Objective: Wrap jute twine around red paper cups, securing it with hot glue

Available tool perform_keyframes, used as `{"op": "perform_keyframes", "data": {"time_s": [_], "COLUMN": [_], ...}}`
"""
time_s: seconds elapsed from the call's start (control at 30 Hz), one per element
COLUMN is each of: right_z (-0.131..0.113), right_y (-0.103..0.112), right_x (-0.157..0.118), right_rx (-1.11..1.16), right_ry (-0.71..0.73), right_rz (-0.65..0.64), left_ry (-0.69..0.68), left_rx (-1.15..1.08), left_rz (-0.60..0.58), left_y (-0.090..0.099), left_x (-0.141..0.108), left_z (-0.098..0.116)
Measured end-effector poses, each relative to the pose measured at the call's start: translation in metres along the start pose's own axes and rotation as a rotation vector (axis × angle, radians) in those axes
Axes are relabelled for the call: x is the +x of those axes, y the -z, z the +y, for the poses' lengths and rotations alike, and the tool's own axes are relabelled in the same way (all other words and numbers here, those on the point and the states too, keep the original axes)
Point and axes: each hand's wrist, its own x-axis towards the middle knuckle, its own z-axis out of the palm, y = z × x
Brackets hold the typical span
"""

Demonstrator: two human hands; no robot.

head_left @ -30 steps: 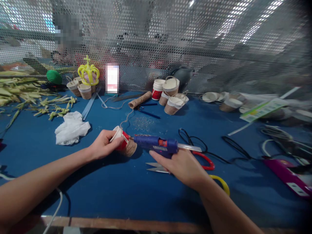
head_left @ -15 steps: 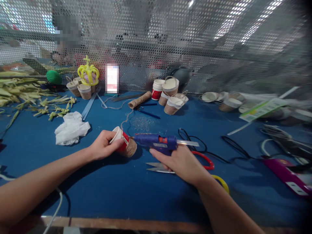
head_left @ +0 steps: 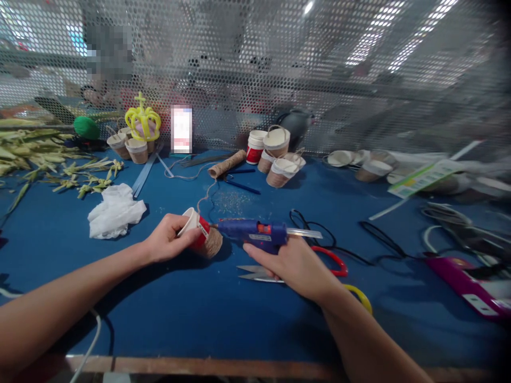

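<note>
My left hand (head_left: pixel 170 238) is closed round the rim end of a red and white paper cup (head_left: pixel 203 231), which lies tilted with its base to the right. Brown twine (head_left: pixel 211 243) wraps the lower part of the cup, and a strand runs back to a twine roll (head_left: pixel 227 164). In my right hand (head_left: pixel 287 260) is a blue hot glue gun (head_left: pixel 253 232) with a clear glue stick out of its back. Its nozzle points left, at or very near the cup's side. Scissors (head_left: pixel 336 259) with red and yellow handles lie below my right hand.
A crumpled white cloth (head_left: pixel 115 211) lies left of the cup. Twine-wrapped cups (head_left: pixel 282 170) stand at the back, near a yellow crown (head_left: pixel 142 122) and a phone (head_left: pixel 181 129). Dried husks (head_left: pixel 32 143) fill the far left. A purple power strip (head_left: pixel 463 284) and cables lie right.
The whole view has shifted slightly. Both hands, the cup and the glue gun keep nearly the same places relative to one another.
</note>
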Motion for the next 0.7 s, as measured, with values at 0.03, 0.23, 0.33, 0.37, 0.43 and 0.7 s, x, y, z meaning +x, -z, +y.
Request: {"op": "perform_keyframes", "data": {"time_s": [0.03,0.23,0.33,0.37,0.43,0.7], "right_z": [-0.0008,-0.0003,0.0017,0.0026,0.0044,0.0039], "right_y": [0.0000,0.0004,-0.0004,-0.0008,-0.0016,-0.0014], "right_x": [-0.0003,-0.0016,-0.0012,-0.0012,-0.0013,-0.0016], "right_rx": [0.007,-0.012,-0.003,-0.010,-0.027,-0.075], "right_ry": [-0.012,0.006,-0.004,-0.003,0.002,0.045], "right_rz": [-0.007,0.007,0.007,-0.004,-0.023,0.002], "left_ry": [0.015,0.050,0.045,0.051,0.064,0.091], "left_rx": [-0.013,-0.056,-0.060,-0.068,-0.082,-0.114], "left_rz": [-0.003,-0.005,-0.004,-0.006,-0.001,0.014], "left_y": [0.0000,-0.0008,-0.0009,-0.0009,-0.0010,-0.0014], "left_x": [-0.0002,0.0000,0.0001,0.0000,-0.0001,0.0007], "left_z": [-0.0008,0.0005,0.0018,0.0018,0.0012,0.0012]}}
